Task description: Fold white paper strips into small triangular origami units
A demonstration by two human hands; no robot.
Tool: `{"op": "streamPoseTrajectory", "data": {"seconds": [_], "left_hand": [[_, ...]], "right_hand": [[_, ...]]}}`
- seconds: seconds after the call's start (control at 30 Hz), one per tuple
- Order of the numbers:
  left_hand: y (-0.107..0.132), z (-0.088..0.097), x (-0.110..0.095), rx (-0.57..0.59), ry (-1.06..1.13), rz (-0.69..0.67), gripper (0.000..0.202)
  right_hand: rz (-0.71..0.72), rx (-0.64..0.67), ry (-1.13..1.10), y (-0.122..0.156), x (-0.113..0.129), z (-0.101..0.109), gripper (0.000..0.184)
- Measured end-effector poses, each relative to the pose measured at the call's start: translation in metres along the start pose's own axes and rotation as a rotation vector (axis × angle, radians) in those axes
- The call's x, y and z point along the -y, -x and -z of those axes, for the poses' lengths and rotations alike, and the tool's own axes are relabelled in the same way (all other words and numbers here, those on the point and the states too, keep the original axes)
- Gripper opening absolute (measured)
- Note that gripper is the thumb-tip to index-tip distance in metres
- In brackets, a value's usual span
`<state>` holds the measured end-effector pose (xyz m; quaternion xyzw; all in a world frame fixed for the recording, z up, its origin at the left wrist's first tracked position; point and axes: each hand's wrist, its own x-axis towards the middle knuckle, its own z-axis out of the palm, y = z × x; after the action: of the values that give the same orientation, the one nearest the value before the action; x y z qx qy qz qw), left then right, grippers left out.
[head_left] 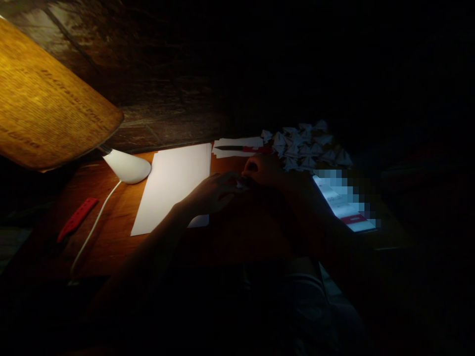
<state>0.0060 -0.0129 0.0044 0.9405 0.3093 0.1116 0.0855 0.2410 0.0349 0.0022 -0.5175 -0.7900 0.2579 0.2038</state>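
Over the middle of the wooden table, my two hands meet around a small white folded piece of paper (242, 185), mostly hidden by fingers and shadow. My left hand (217, 190) reaches in above the right edge of a stack of white paper sheets (178, 178), its fingers closed on the piece. My right hand (265, 170) comes from the other side with curled fingers pinched at the same piece. Just beyond it, a knife with a red handle (256, 149) lies on smaller white paper pieces (232, 142). Several folded paper shapes (297, 148) are heaped behind my right hand.
A lamp with a yellow shade (48, 99) and white base (129, 166) stands left, its white cable (94, 227) running to the front edge. A red-handled tool (77, 217) lies left of it. A lit phone-like screen (339, 205) lies right, by my forearm. The surroundings are dark.
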Motion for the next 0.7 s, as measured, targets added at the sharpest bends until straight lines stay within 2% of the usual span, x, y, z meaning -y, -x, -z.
{"op": "streamPoseTrajectory", "data": {"seconds": [0.23,0.4,0.7], "left_hand": [[-0.001,0.001,-0.003,0.018,-0.044,0.009,0.036],[-0.002,0.0,-0.004,-0.012,-0.025,0.004,0.038],[-0.002,-0.004,-0.003,-0.026,0.007,0.005,0.036]], "right_hand": [[0.028,0.006,-0.027,-0.001,-0.002,0.002,0.005],[0.018,-0.018,-0.023,-0.001,-0.005,0.002,0.009],[0.092,0.088,-0.083,-0.003,-0.012,0.007,0.014]]}}
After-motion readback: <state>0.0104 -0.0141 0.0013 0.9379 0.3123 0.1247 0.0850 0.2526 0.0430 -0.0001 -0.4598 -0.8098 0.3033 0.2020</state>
